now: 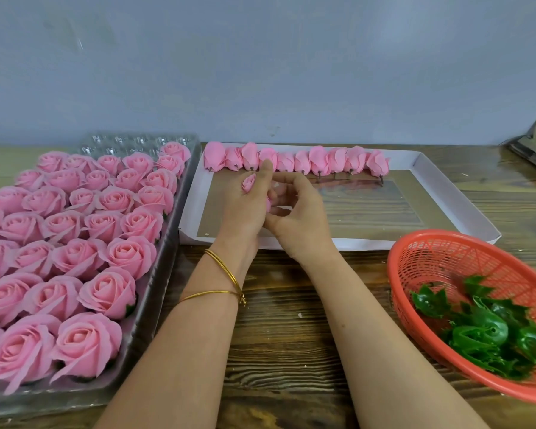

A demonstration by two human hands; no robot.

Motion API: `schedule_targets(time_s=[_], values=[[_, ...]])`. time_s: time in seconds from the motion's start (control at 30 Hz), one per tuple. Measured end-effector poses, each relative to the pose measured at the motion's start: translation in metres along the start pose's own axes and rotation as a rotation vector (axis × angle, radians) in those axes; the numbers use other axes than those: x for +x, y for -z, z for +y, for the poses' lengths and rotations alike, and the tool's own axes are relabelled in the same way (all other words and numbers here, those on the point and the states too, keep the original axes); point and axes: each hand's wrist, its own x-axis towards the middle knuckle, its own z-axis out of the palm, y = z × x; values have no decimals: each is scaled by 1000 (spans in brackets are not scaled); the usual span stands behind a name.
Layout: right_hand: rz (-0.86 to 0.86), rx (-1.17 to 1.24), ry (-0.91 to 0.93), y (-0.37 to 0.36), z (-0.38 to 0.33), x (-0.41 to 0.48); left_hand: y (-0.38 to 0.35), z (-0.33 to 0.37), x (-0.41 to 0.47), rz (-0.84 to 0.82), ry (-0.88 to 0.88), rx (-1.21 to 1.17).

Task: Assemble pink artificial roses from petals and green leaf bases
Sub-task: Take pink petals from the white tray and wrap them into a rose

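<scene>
Pink folded petal buds (294, 159) line white cardboard tray's (447, 193) far edge. Small bud (248, 182) held in left hand (245, 209). Glossy green leaf bases (489, 332) heaped in red mesh basket (446, 258).

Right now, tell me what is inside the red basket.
A pile of green leaf bases lies at the near side of the red basket; its far mesh shows bare. Anything under it is covered, and the frame edge cuts off its right part.

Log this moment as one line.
left hand: holds pink bud | right hand: grip unclear | leaf bases: in red basket | roses: in tray
</scene>
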Motion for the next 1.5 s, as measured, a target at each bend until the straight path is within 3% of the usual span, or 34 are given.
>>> schedule_targets(time_s=[0.6,0.8,1.1,1.5], values=[[-17,109,-65,4,2,0,8,-2,6,-54,-12,20],[-35,47,-62,1,5,0,6,-3,8,-4,64,-120],[-14,43,-41,1,5,-1,5,-1,4,-50,40,-65],[-108,89,-78,4,1,0,5,1,2,-66,13,7]])
